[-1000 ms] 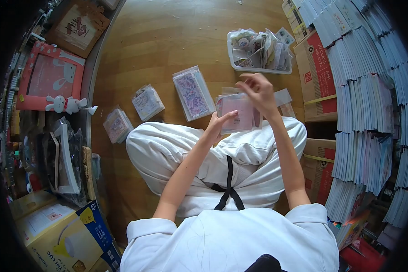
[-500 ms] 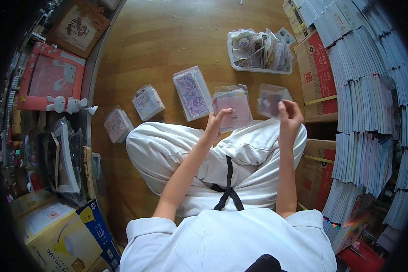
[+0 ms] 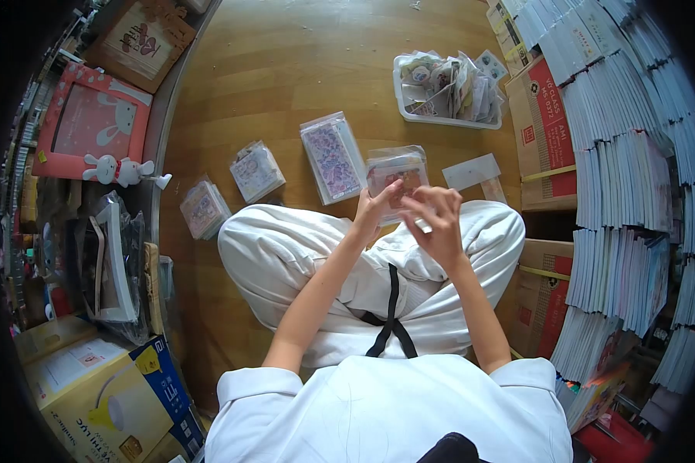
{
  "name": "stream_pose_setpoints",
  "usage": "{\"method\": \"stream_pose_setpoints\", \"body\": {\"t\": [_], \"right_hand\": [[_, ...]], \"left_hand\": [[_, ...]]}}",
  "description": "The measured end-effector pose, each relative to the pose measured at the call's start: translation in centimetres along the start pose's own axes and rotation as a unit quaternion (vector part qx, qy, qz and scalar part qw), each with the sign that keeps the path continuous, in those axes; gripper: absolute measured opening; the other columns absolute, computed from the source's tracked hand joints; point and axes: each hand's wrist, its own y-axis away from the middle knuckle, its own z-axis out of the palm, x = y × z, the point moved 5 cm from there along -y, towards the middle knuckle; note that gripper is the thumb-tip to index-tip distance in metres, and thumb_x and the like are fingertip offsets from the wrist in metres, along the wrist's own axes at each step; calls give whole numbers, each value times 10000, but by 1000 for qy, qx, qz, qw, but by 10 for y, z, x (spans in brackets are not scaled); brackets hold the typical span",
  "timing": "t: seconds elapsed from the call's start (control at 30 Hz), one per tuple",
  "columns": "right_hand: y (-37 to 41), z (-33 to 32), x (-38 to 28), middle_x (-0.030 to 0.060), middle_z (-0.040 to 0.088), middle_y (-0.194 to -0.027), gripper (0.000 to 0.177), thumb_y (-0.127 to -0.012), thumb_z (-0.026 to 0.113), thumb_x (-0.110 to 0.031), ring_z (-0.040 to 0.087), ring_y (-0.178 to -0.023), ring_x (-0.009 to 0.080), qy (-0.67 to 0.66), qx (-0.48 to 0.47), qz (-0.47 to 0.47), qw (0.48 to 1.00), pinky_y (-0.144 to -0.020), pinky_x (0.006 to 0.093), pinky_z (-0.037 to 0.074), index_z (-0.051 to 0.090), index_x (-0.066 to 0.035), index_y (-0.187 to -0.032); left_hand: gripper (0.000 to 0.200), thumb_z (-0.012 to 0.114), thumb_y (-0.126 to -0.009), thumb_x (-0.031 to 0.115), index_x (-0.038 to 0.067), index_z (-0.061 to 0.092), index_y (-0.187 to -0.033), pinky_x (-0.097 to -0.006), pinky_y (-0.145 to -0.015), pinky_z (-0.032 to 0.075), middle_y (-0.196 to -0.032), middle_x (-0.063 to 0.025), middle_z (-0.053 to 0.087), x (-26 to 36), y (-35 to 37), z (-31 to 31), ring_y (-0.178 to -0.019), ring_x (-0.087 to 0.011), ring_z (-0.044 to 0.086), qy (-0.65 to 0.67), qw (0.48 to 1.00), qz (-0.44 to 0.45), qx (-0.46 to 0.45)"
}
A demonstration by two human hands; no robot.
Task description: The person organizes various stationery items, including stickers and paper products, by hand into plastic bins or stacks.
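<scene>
My left hand (image 3: 374, 204) is closed on the lower left edge of a pile of clear sticker packets (image 3: 398, 166), thumb on top. Over the pile's right side is my right hand (image 3: 436, 220), its fingers apart and bent, with nothing seen in them. To the right, a translucent packet (image 3: 471, 171) and a small card (image 3: 493, 190) lie on the floor near my knee. Left of the pile lies a tall stack of purple-patterned packets (image 3: 333, 158). Farther left are two smaller stacks, one pale (image 3: 256, 172) and one pinkish (image 3: 205, 210).
A white plastic basket (image 3: 449, 121) full of sticker packets stands at the upper right. Cardboard boxes (image 3: 544, 123) and piled books (image 3: 622, 177) line the right side. On the left are a pink photo frame (image 3: 54, 131) and a yellow lamp box (image 3: 93, 393).
My right hand has moved left from the packet by the right knee to the pile. That dark packet is gone from there, and a reddish one now shows on top of the pile.
</scene>
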Motion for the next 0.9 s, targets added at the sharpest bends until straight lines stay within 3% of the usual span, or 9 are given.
{"method": "stream_pose_setpoints", "body": {"t": [0.1, 0.17, 0.27, 0.37, 0.43, 0.6, 0.7, 0.83, 0.9], "right_hand": [[4, 2, 40, 136, 565, -1128, 355, -841, 621, -76, 553, -1006, 240, -131, 52, 162, 977, -904, 380, 403, 577, -37, -1191], [14, 24, 74, 147, 560, -1164, 364, -883, 544, -54, 559, -1015, 222, -313, 40, 313, 896, -901, 353, 428, 525, -16, -1244], [15, 62, 106, 142, 569, -1154, 343, -909, 463, -49, 560, -1019, 184, -407, -28, 293, 865, -891, 314, 452, 482, 3, -1248], [4, 78, 134, 116, 582, -1105, 294, -897, 456, -30, 559, -1001, 167, -307, -26, 344, 887, -886, 304, 450, 496, 1, -1186], [-11, 90, 145, 101, 588, -1075, 265, -886, 464, -17, 555, -984, 162, -359, 50, 297, 883, -861, 298, 450, 508, -11, -1147], [25, 127, 179, 92, 606, -1077, 256, -880, 451, 6, 570, -981, 163, -335, 65, 408, 847, -856, 289, 453, 523, -5, -1126], [39, 135, 189, 98, 615, -1096, 301, -884, 458, -1, 577, -1004, 169, -375, 48, 446, 811, -878, 291, 452, 526, 18, -1177], [40, 127, 189, 98, 646, -1074, 382, -885, 461, -1, 601, -984, 176, -318, 87, 434, 839, -884, 282, 458, 537, 40, -1258], [30, 115, 182, 97, 650, -1066, 376, -882, 451, -2, 604, -977, 175, -343, 122, 421, 831, -883, 279, 458, 554, 37, -1242]], "left_hand": [[327, 671, -878, 165, -24, 580, -1129, -279, -791, 529, -1007, -98, 663, 2, 3, 0, -893, -131, 640, -23, 999, 25, 38], [320, 666, -880, 132, -18, 575, -1148, -267, -789, 514, -1020, -86, 661, 4, -3, 3, -910, -111, 618, -174, 982, 78, 14], [326, 669, -878, 109, -7, 570, -1166, -254, -794, 494, -1032, -62, 660, -1, -19, 13, -927, -89, 589, -260, 952, 161, -23], [355, 692, -839, 61, 13, 573, -1171, -266, -834, 479, -1053, -58, 650, -6, -39, 29, -950, -120, 600, -275, 932, 236, -29], [379, 708, -815, 47, 22, 576, -1170, -274, -852, 474, -1062, -66, 644, -17, -60, 26, -964, -139, 606, -305, 908, 285, -29], [560, 793, -664, 37, 48, 585, -1182, -354, -878, 502, -1131, -134, 627, -42, -77, 1, -1031, -283, 620, -418, 854, 310, -5], [588, 814, -635, 55, 50, 592, -1179, -366, -899, 492, -1120, -131, 630, -46, -76, 3, -1050, -294, 609, -437, 847, 302, 2], [568, 784, -627, 48, 71, 613, -1168, -377, -895, 474, -1086, -132, 635, -43, -72, 5, -1018, -302, 594, -488, 791, 364, 60], [571, 762, -626, 32, 82, 615, -1175, -368, -873, 470, -1060, -122, 636, -45, -75, 2, -972, -288, 589, -474, 813, 333, 55]]}}
